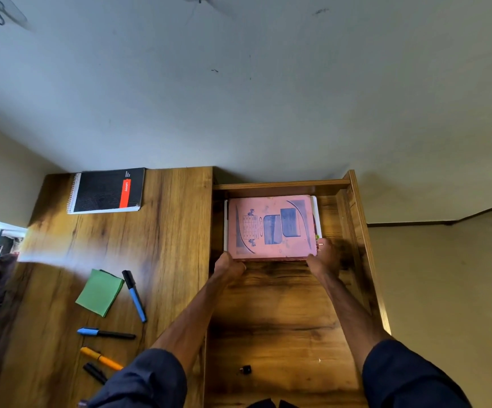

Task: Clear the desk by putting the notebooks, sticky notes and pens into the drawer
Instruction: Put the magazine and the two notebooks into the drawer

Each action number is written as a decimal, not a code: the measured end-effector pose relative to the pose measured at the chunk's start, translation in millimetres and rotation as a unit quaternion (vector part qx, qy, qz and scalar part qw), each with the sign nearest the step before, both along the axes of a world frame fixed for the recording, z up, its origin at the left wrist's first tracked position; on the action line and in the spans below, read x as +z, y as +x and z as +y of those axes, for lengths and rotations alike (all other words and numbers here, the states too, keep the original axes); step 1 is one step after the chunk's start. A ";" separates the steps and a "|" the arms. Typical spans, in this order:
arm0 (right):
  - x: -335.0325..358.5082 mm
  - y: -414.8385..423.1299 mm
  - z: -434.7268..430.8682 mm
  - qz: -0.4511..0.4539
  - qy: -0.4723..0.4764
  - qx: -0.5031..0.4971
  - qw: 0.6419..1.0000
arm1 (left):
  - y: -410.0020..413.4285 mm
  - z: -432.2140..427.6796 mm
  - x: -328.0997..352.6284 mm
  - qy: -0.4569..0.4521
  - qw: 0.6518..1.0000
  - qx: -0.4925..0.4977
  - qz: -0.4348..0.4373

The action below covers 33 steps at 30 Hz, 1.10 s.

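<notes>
Lower centre: a small black object [246, 370] lies on the floor of the open drawer [283, 304]. Lower left, on the counter [165, 231]: a black pen [95, 373], an orange pen [100, 358] and a blue-capped pen [105, 333]; just beyond them, a blue pen [134, 295] beside the green sticky notes [100, 292]. Centre: both arms reach into the drawer. The left grip [228, 265] is curled round the near left corner of the pink notebook [271, 226], and the right grip [324, 257], slightly blurred, is curled round its near right corner. The notebook lies flat at the drawer's far end, beyond both grips, atop white-edged books. Upper left: a black spiral notebook [108, 190] lies at the counter's far edge.
</notes>
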State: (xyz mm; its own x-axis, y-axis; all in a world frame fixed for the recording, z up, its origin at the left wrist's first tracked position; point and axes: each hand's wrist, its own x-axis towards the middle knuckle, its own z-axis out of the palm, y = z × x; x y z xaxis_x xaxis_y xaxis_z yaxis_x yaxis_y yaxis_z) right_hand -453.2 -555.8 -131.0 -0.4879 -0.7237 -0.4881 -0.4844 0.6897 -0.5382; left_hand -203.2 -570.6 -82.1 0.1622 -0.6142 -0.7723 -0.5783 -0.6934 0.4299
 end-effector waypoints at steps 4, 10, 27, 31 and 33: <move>21.7 38.1 9.9 0.046 -0.057 0.057 0.996 | 2.0 5.3 1.7 -0.044 0.998 -0.042 -0.020; 51.6 109.7 9.6 0.021 -0.096 0.192 0.976 | 26.1 17.6 24.1 -0.137 0.987 -0.079 -0.007; 104.2 317.5 -31.7 0.035 -0.161 0.455 0.875 | 245.2 25.6 63.4 -0.328 0.936 0.106 -0.070; 103.9 352.3 -51.2 0.041 -0.156 0.494 0.854 | 285.9 9.1 56.2 -0.354 0.924 0.060 -0.129; 103.2 366.0 -63.2 0.043 -0.150 0.514 0.843 | 301.1 1.5 49.8 -0.335 0.928 0.037 -0.156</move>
State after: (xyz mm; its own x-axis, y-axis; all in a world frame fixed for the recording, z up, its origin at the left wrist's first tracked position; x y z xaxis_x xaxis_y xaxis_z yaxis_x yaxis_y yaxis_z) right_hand -87.3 -619.0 -27.9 0.4486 -0.8705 -0.2024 -0.7897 -0.2800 -0.5459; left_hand 97.9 -569.1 -32.3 0.3744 -0.9183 -0.1287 -0.7091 -0.3730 0.5983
